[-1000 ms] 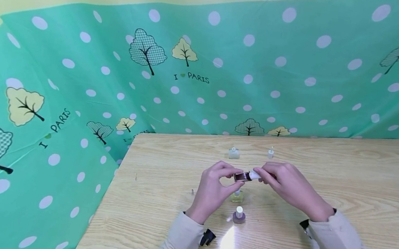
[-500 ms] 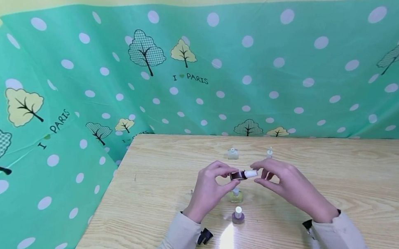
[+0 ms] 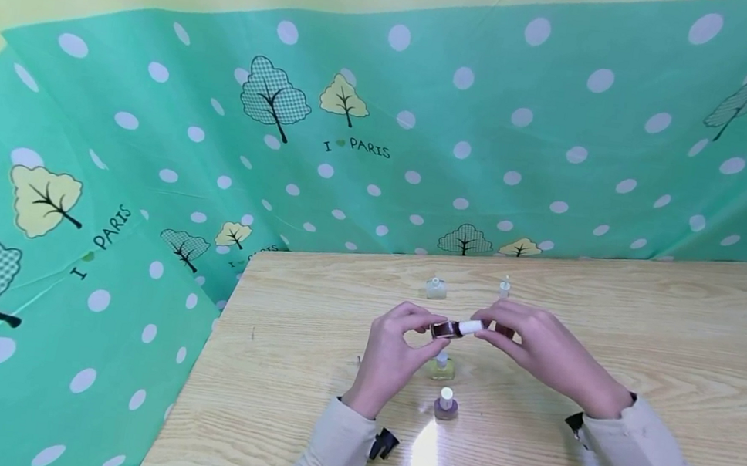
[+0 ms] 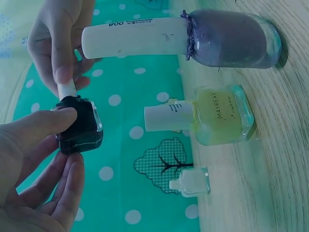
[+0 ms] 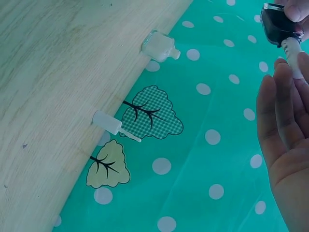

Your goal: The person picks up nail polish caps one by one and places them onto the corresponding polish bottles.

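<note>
A dark nail polish bottle (image 3: 445, 330) is held above the table, pinched between thumb and fingers of my left hand (image 3: 393, 356). It lies tilted on its side, its white cap (image 3: 471, 327) pointing right. My right hand (image 3: 544, 351) pinches the end of that cap; in the left wrist view its thumb and fingers surround the white cap (image 4: 66, 90). The cap sits on the bottle's neck. Below the hands stand a yellow nail polish bottle (image 3: 442, 369) and, nearer me, a purple nail polish bottle (image 3: 446, 408), both with white caps on.
Toward the back of the table (image 3: 645, 360) stands an uncapped pale nail polish bottle (image 3: 436, 289). To its right a white cap (image 5: 107, 122) stands with its brush upward. Behind the table hangs a green dotted cloth (image 3: 351, 184).
The right hand's fingers came off the cap, spread beside it half a second ago, and now pinch it again. The left hand and bottle shifted slightly left.
</note>
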The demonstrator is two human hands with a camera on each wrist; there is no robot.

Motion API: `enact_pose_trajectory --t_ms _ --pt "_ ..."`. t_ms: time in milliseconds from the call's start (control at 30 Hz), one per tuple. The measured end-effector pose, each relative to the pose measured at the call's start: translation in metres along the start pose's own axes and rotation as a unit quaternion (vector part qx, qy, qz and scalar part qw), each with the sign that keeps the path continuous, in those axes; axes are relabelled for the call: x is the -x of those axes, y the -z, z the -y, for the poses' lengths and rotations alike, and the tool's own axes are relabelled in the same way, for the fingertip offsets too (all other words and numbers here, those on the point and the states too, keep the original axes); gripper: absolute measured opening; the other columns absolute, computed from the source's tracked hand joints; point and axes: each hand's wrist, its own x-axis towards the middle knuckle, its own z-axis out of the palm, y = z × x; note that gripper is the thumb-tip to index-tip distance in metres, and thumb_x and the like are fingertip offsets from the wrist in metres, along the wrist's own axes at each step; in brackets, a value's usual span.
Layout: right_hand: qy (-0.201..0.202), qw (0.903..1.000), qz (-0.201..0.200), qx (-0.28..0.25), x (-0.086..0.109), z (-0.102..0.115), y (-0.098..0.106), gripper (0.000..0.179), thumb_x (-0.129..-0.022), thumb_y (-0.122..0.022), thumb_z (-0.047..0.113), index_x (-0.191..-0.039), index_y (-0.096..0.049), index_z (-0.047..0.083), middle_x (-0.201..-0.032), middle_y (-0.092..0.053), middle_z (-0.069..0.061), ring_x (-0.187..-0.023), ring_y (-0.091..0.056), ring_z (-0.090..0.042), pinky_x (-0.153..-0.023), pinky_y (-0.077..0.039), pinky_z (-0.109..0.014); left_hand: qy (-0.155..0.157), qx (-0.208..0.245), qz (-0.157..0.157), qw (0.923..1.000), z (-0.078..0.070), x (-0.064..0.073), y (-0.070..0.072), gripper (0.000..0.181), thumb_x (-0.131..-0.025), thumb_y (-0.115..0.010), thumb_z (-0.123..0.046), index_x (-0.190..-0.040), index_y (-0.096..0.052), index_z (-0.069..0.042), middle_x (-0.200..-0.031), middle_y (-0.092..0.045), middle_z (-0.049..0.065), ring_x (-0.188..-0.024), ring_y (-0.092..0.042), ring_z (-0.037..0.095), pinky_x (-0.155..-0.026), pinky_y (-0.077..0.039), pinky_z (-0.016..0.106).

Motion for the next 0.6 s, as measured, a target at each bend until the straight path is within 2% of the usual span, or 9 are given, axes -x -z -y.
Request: enact_pose_trajectory --t_ms 167,433,500,600 --pt "-0.016 0.9998 0.009 0.004 -0.0005 0.0006 -0.0030 0.004 -0.096 -0.066 0.021 -0.096 -0.070 0.020 -0.081 -0.060 0.016 -0.066 -0.050 0.002 -0.056 -0.047 -0.018 -0.009 0.003 0.001 1.0000 -0.0022 0.0012 0.0006 0.024 -0.080 -0.084 -0.019 -0.103 -0.078 -0.015 -0.097 -0.070 -0.003 -0.088 -0.066 0.018 -0.077 -0.053 0.021" --pt "-0.038 0.9990 0.022 0.009 -0.0015 0.0018 -0.0074 0.023 -0.102 -0.056 0.024 -0.080 -0.058 0.028 -0.067 -0.045 0.018 -0.056 -0.036 0.002 -0.050 -0.037 -0.019 -0.025 0.007 -0.003 0.9997 -0.0055 0.0017 0.0014 0.024 -0.080 -0.084 -0.017 -0.102 -0.078 -0.013 -0.097 -0.071 -0.002 -0.088 -0.066 0.015 -0.079 -0.056 0.023" --pt "-0.044 0.9988 0.023 0.006 -0.0015 0.0020 -0.0075 0.023 -0.103 -0.056 0.025 -0.080 -0.059 0.028 -0.067 -0.045 0.018 -0.055 -0.036 0.001 -0.050 -0.036 -0.019 -0.024 0.008 -0.002 0.9997 -0.0051 0.0015 0.0015 0.024 -0.080 -0.084 -0.017 -0.102 -0.078 -0.014 -0.097 -0.071 -0.002 -0.089 -0.067 0.015 -0.080 -0.057 0.025" --pt "-0.052 0.9983 0.023 -0.006 -0.0010 0.0022 -0.0071 0.014 -0.101 -0.057 0.028 -0.089 -0.064 0.026 -0.072 -0.053 0.018 -0.059 -0.043 0.003 -0.052 -0.041 -0.019 -0.019 0.008 0.000 0.9998 -0.0037 0.0012 0.0017 0.024 -0.080 -0.084 -0.017 -0.103 -0.078 -0.014 -0.099 -0.071 -0.002 -0.091 -0.067 0.014 -0.082 -0.058 0.028"
